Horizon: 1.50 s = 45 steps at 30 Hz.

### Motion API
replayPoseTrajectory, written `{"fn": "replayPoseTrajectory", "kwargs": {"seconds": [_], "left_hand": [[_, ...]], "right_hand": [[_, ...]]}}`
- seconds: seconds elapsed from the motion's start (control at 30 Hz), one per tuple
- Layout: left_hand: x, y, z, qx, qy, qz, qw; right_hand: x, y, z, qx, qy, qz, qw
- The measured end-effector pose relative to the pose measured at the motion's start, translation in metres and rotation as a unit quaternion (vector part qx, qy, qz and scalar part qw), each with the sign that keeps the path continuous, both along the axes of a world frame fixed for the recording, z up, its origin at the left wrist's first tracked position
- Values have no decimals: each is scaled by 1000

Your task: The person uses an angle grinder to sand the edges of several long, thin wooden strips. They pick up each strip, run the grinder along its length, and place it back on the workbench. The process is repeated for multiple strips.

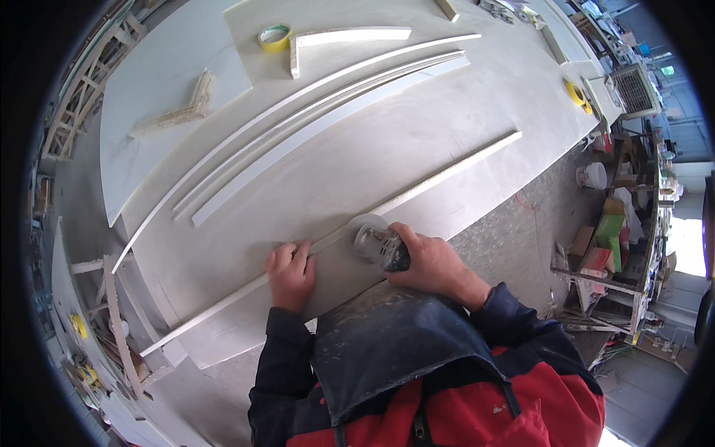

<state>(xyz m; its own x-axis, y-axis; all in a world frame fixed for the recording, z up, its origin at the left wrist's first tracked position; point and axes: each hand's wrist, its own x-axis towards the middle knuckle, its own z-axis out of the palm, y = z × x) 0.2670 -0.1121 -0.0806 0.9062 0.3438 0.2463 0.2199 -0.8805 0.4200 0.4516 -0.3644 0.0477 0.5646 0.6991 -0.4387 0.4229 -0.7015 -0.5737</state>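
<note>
My right hand (433,262) grips the body of a small angle grinder (385,251). Its pale round disc lies against a long narrow pale strip (447,174), and the disc's edge looks blurred. To the left of the grinder, my left hand (291,274) holds the same strip, its fingers curled over the edge. The strip runs lengthwise along a large pale slab (357,167), near the side closest to me. Below the hands hangs a dusty dark apron (396,341), which hides part of the slab's near edge.
Beyond lie long white strips (329,134), an L-shaped piece (352,37), a yellow tape roll (275,38) and a marbled panel (167,112) with a rough angled piece (195,103). More yellow tape (578,96) sits at the right edge. A cluttered metal rack (609,279) stands right.
</note>
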Motion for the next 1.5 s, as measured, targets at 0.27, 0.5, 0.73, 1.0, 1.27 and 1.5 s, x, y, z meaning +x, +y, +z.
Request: {"fn": "replayPoseTrajectory", "kwargs": {"seconds": [0.27,0.5,0.73,1.0,1.27,1.5], "left_hand": [[6,-3,8,-16,9,-16,1000],[0,-3,-1,-7,15,-23,1000],[-7,4,-6,10,64,-29,997],[-28,20,-23,55,160,-20,985],[-39,24,-31,49,162,-20,985],[-30,20,-18,79,118,-40,989]], "right_hand": [[-6,21,9,-50,13,24,998],[5,-9,-8,-17,-39,-47,998],[64,-71,-12,-43,-74,-159,984],[142,-133,-8,-57,-113,-233,964],[208,-190,-10,-73,-135,-291,944],[253,-223,-16,-107,-163,-348,917]]}}
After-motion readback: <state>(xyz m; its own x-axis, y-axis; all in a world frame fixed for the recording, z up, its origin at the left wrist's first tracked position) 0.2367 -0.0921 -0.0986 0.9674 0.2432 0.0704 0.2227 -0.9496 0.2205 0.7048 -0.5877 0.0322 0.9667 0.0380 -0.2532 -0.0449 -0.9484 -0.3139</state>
